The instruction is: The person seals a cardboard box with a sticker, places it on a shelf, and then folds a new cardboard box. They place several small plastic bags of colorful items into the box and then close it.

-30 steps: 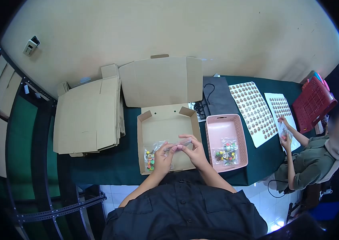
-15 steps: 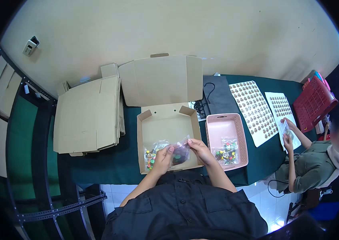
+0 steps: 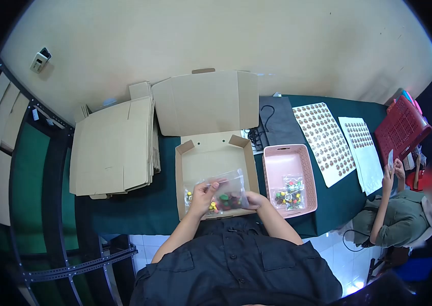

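A clear plastic bag [image 3: 234, 184] with dark red, green and yellow pieces in its lower part is held over the open cardboard box [image 3: 179, 176]. My left hand [image 3: 203, 198] pinches the bag's left side, thumb in front. At the lower right corner of the bag, my right hand [image 3: 255, 201] is closed on it, its fingertips partly hidden behind the plastic. Another clear bag of colourful pieces [image 3: 188, 196] lies in the box at the left, mostly covered by my left hand.
Right of the box stands a pink basket [image 3: 287, 153] holding small bags of colourful pieces. Flattened cardboard boxes [image 3: 104, 148] are stacked at the left. Sticker sheets [image 3: 323, 143] lie at the right. Beyond them, a co-worker [image 3: 399, 214] holds a small packet near a red basket [image 3: 402, 130].
The bag has turned to face me more broadly, its top edge now upward. My right hand has moved down from its top to its lower right corner. The co-worker's hands have moved right.
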### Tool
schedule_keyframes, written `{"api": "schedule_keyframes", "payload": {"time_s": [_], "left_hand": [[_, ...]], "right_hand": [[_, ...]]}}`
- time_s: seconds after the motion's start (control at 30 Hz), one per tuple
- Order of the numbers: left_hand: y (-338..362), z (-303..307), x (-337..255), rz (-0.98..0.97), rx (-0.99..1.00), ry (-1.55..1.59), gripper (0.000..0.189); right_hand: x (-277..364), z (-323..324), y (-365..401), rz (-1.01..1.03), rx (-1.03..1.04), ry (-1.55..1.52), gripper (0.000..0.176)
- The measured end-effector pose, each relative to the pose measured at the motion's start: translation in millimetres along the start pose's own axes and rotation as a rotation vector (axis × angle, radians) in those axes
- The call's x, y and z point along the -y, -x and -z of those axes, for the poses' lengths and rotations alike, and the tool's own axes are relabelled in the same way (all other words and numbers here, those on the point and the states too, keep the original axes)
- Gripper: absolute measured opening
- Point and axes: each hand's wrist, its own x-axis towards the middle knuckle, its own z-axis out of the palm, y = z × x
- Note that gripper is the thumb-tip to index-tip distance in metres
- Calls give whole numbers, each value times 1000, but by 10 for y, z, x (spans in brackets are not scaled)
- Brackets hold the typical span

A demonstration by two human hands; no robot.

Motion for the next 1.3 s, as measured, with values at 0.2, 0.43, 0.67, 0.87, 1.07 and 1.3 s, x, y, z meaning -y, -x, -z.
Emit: {"api": "schedule_keyframes", "payload": {"time_s": [0.2, 0.43, 0.67, 0.87, 1.07, 1.3], "left_hand": [[-97, 170, 64, -26, 18, -4, 43], [-62, 580, 583, 277, -162, -534, 46], [196, 928, 1220, 444, -15, -892, 52], [268, 890, 1207, 456, -17, -840, 47], [227, 872, 1120, 441, 2, -862, 43], [201, 521, 906, 227, 103, -1259, 43]], "right_hand": [[-26, -96, -120, 45, 328, -118, 54], [44, 198, -270, 151, -679, 403, 36], [-456, 381, -361, 77, -969, 1182, 41], [-666, 349, -550, -116, -713, 1161, 35], [-514, 261, -375, -52, -856, 1352, 32], [-552, 202, -439, 11, -714, 1241, 32]]}}
